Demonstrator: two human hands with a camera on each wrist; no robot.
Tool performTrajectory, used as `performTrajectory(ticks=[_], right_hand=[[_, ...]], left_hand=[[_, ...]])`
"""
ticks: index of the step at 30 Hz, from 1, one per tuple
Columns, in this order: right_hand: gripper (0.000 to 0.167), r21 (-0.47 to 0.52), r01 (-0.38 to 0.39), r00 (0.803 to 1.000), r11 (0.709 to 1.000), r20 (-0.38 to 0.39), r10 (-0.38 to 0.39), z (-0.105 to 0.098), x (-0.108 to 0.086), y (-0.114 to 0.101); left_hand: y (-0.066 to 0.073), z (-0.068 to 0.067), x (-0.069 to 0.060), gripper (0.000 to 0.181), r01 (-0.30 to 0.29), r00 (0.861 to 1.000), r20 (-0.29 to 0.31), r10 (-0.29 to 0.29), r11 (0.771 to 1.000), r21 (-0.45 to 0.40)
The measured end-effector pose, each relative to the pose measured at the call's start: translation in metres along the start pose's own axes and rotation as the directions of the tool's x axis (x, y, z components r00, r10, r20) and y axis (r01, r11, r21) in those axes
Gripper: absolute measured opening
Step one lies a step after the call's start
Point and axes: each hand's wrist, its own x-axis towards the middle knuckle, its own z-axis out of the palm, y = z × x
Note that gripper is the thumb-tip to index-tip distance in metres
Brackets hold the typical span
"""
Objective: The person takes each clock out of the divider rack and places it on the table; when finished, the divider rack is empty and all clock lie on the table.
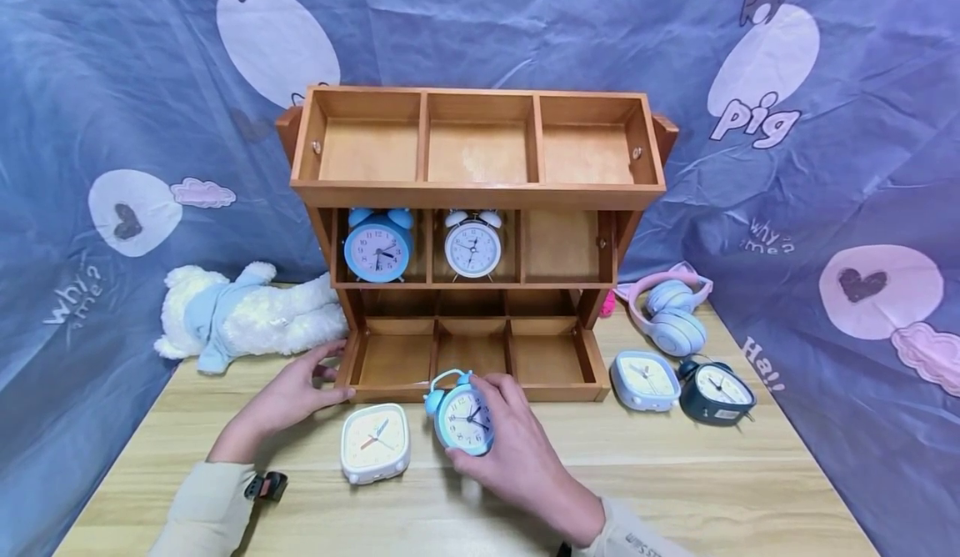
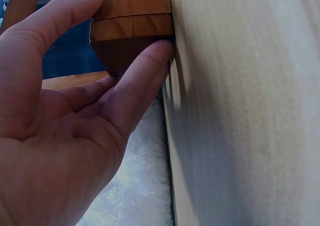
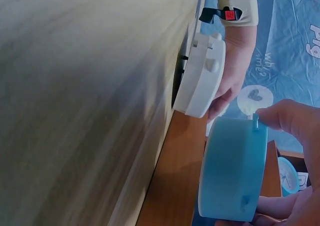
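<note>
Over the pale wooden table (image 1: pixel 660 490), the right hand (image 1: pixel 525 457), spread only to the casing's width, grips a light-blue alarm clock (image 1: pixel 463 419) at the wooden shelf's (image 1: pixel 477 197) six o'clock, while the left hand (image 1: pixel 303 386), thumb and fingers parted, pinches its lower corner towards eight o'clock.

Head feed: on the backdrop (image 1: pixel 525 32) I read "pig" (image 1: pixel 755 126) at right, "Ha!!" (image 1: pixel 762 363) lower down that side, and "why me?" on both left and right. On the pale-blue clock (image 1: pixel 464 420) in front of the wooden unit (image 1: pixel 477 196) I log hour numerals, 12 at top. The blue clock (image 1: pixel 378 248) and white twin-bell clock (image 1: pixel 472 248) inside also carry 12. Right sleeve (image 1: pixel 633 532): lettering, not fully legible to me. Dark clock (image 1: pixel 716 392): label too small. Right wrist feed repeats "pig", partly cut off
</note>
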Motion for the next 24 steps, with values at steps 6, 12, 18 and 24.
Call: performTrajectory(ticks=[6, 12, 18, 24], right_hand=[[0.095, -0.005, 0.047, 0.998, 0.999, 0.030, -0.047, 0.004, -0.005, -0.001], [0.092, -0.028, 0.087, 0.994, 0.996, 0.065, -0.085, 0.009, -0.008, -0.001], [0.092, -0.062, 0.115, 0.989, 0.991, 0.098, -0.109, 0.012, -0.007, 0.000], [0.092, -0.089, 0.136, 0.986, 0.987, 0.108, -0.127, 0.015, -0.005, 0.002]], left_hand=[[0.001, 0.000, -0.001, 0.092, -0.007, 1.000, 0.001, 0.007, 1.000, -0.002], [0.001, 0.000, -0.001, 0.092, -0.011, 1.000, 0.001, 0.011, 1.000, -0.001], [0.002, 0.001, -0.001, 0.092, -0.005, 1.000, 0.004, 0.005, 1.000, -0.008], [0.001, 0.000, 0.000, 0.093, 0.003, 1.000, 0.008, -0.003, 1.000, -0.012]])
